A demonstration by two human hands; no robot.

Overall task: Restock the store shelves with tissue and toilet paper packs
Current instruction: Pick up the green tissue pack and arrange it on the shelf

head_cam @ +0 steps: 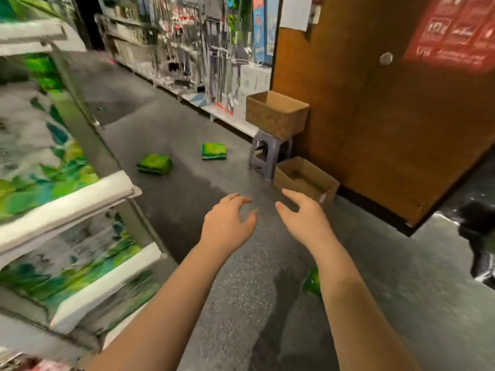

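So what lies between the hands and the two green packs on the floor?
Only bare grey floor; head view shows left hand and right hand short of both green packs.

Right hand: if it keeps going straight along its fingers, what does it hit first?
Probably the open cardboard box on the floor by the stool; the right hand points up-left toward it. Depth is unclear.

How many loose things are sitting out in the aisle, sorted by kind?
Green packs on the floor: 3, the nearest partly hidden behind an arm
Cardboard boxes: 2
Plastic stools: 1
Total: 6
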